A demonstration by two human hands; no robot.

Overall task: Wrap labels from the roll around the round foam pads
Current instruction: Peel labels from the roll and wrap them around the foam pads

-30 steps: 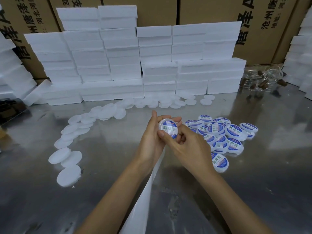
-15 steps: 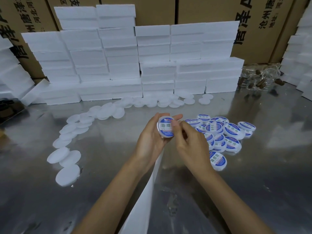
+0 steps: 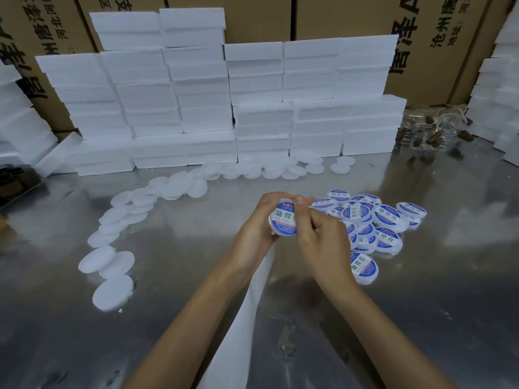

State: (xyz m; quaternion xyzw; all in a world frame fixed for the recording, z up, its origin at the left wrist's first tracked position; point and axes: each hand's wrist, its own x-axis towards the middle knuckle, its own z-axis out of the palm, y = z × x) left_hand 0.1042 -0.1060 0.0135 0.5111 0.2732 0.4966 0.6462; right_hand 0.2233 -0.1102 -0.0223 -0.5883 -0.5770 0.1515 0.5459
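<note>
Cartons: brown cardboard boxes (image 3: 351,18) printed with black characters are stood along the back.
Table: a reflective metal table (image 3: 421,304) is spread under everything.
Foam blocks: white rectangular foam blocks (image 3: 196,102) are stacked in rows against the cartons, with more stacks seen at both side edges.
Backing strip: a white strip (image 3: 238,318) is seen hanging from beneath the hands down toward the near edge, between the forearms.
Bare pads: unlabelled round foam pads (image 3: 112,290) are strewn in an arc from near left to the foot of the blocks.
Labelled pile: pads already bearing blue-and-white labels (image 3: 384,217) are heaped just right of the hands.
Clear packets: transparent items with brown contents (image 3: 432,133) are lain at far right.
Left hand (image 3: 252,234): it is curled around the held pad from the left and behind.
Right hand (image 3: 323,237): it is brought up against the left, thumb laid across the label's right edge, fingers curled at the rim.
Held pad (image 3: 282,220): a labelled pad is gripped between both hands above the table, face toward the camera.
</note>
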